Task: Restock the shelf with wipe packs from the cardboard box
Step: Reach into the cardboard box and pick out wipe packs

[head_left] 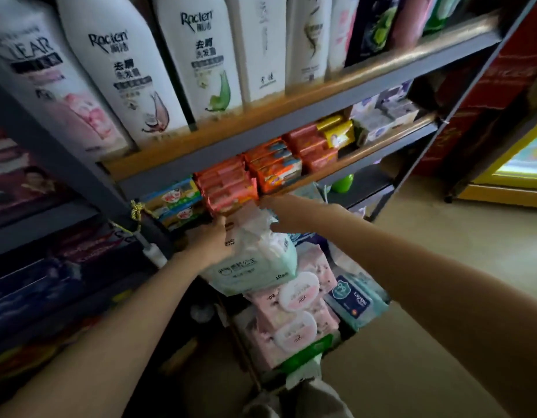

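Observation:
A pale green multi-pack of wipes [255, 260] is held up in front of the lower shelf. My left hand [210, 242] grips its left side and my right hand [279, 215] presses on its top right corner. Below the pack lie pink wipe packs with round white lids [297, 309] and a blue-labelled teal pack [354, 300], stacked together. The cardboard box's walls are mostly hidden under them. The shelf edge [351, 158] just above my hands carries rows of small packs.
Orange and red small packs [273, 167], pink ones [228, 188] and green-blue ones [173, 203] fill the middle shelf. Large shampoo bottles [201, 61] stand on the shelf above. A grey upright post [65, 158] is at left. Bare floor [442, 242] lies to the right.

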Motion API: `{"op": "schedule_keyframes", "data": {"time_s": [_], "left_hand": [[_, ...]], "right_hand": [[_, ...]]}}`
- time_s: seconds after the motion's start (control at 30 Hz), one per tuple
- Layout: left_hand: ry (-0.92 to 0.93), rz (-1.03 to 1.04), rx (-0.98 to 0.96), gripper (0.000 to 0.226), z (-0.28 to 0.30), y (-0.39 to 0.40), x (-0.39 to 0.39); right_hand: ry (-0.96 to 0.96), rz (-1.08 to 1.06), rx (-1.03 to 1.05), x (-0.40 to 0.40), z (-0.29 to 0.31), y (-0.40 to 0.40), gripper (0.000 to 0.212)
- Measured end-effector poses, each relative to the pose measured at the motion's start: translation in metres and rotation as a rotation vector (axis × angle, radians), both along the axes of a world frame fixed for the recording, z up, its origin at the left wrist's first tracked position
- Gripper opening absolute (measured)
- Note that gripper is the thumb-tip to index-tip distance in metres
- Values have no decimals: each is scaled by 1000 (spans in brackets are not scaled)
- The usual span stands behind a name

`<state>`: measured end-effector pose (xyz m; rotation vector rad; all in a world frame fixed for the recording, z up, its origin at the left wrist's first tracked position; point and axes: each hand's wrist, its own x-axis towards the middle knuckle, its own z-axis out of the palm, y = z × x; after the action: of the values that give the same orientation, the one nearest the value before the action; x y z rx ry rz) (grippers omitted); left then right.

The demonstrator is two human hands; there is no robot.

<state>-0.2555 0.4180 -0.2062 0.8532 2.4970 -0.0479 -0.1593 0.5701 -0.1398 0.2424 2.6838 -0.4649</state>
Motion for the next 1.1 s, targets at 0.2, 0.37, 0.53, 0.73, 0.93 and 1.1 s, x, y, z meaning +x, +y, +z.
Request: {"op": "schedule_keyframes", "data": {"time_s": [0.2,0.37,0.53,0.73,0.93,1.1], "left_hand": [[55,145,134,39,-17,-5,-28],[-36,99,145,6,-18,-23,-38],[-260,23,267,20,14,-16,-37],[-350,-259,254,20,80,19,5],[-156,-567,332,24,194,77,58],[-52,-846,442,20,254,128,150]], "right_hand": [[82,132,82,-37,-25,-33,70],[76,-68,79,-56,-33,-46,34],[129,-123,139,-50,-27,-47,25],[36,-66,160,-16,36,-27,28],[308,-441,227,61,118,-2,24],[469,-755,497,171,164,16,19]]}}
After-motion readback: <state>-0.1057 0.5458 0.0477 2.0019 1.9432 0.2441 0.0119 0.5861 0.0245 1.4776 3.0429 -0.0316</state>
